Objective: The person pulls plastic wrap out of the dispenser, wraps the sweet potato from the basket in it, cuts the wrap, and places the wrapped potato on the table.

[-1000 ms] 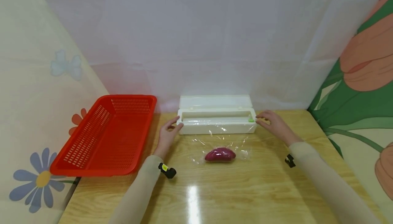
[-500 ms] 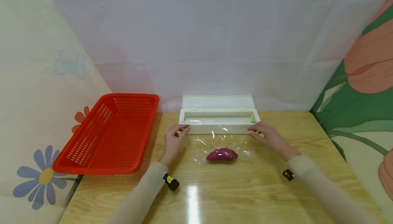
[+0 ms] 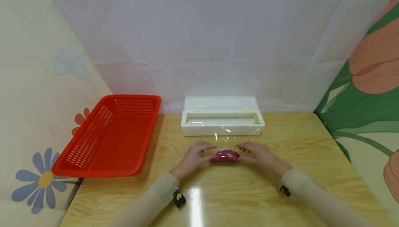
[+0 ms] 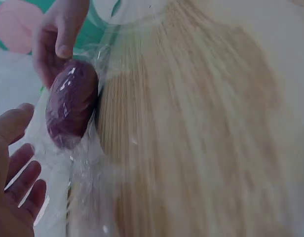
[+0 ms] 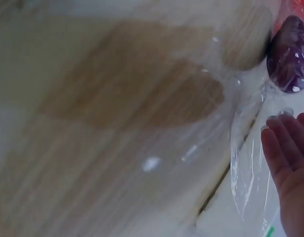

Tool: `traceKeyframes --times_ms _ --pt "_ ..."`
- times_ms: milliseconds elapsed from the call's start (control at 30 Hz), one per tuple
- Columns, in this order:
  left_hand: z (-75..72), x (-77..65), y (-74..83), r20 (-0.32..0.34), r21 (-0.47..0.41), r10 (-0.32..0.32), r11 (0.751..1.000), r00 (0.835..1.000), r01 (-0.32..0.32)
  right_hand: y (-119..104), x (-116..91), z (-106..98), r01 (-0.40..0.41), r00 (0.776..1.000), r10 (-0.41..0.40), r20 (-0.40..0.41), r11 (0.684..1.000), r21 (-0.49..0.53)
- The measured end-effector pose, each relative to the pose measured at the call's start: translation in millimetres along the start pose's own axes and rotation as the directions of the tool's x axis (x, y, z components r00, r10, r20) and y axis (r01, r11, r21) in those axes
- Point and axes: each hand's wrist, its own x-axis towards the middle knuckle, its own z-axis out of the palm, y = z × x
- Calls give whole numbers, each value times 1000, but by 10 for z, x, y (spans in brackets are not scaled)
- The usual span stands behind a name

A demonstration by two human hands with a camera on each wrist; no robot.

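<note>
A purple sweet potato (image 3: 226,156) lies under clear cling film (image 4: 93,163) on the table. My left hand (image 3: 193,158) is at its left end, thumb and fingers spread apart; in the left wrist view a gap separates these fingers from the sweet potato (image 4: 72,104). On the other side, my right hand (image 3: 260,156) has its fingers extended close to the right end. Whether the fingertips touch the film is hard to tell. Behind them stands a white cling film dispenser (image 3: 222,130), its lid raised, with film running from its front edge toward the sweet potato.
A red plastic basket (image 3: 146,140) with slotted sides stands at the left of the wood-grain table (image 3: 249,199). A small green piece (image 3: 257,121) sits at the right end of the dispenser. A pale cloth (image 3: 193,40) hangs behind the table.
Both hands have left the dispenser's ends, moved inward along its front, then come down toward me to either end of the sweet potato. The dispenser and basket stay in place.
</note>
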Motion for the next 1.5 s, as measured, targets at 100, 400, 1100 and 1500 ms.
traceKeyframes --times_ms 100,400,1100,1500 --pt "61 9 44 69 67 36 997 997 -41 -47 -4 43 -28 999 27 31 999 31" --pt "171 14 115 155 112 -33 994 987 15 -92 22 182 -49 997 47 61 998 39" --pt "148 -87 39 163 56 -49 998 985 41 -176 7 279 -6 1000 6 4 1000 -16" --pt "187 -102 187 187 82 -29 997 982 14 -161 -66 176 2 998 -2 59 1000 6"
